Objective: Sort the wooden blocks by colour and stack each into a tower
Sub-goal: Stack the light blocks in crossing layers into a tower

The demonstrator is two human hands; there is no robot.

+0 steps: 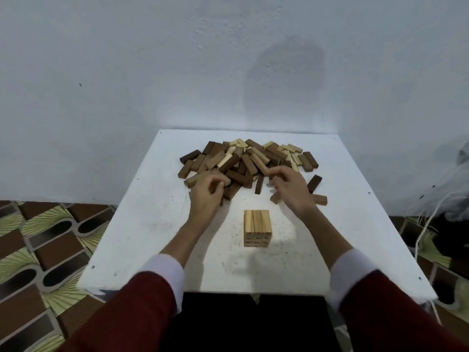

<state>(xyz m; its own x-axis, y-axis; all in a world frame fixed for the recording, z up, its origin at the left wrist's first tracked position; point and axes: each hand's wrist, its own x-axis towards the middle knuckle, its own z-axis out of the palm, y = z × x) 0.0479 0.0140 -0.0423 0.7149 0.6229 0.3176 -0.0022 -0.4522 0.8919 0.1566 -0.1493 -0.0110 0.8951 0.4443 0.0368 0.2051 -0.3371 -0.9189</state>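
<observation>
A heap of mixed wooden blocks [243, 161], dark brown, mid brown and pale, lies at the far middle of the white table [142, 224]. Nearer me stands a short tower of pale blocks [257, 227], several layers high. My left hand [206, 196] sits at the heap's front left edge with its fingers curled against the blocks; whether it holds one is hidden. My right hand [289, 189] hovers at the heap's front right, motion-blurred, thumb and fingers apart with nothing seen between them. A mid-brown block [275, 198] lies just under it.
Loose blocks lie right of the heap: a dark one [314, 183] and a mid-brown one [320, 199]. The table backs onto a white wall [228, 72]. Patterned floor tiles [38, 245] show at left, cords and clutter [431, 224] at right.
</observation>
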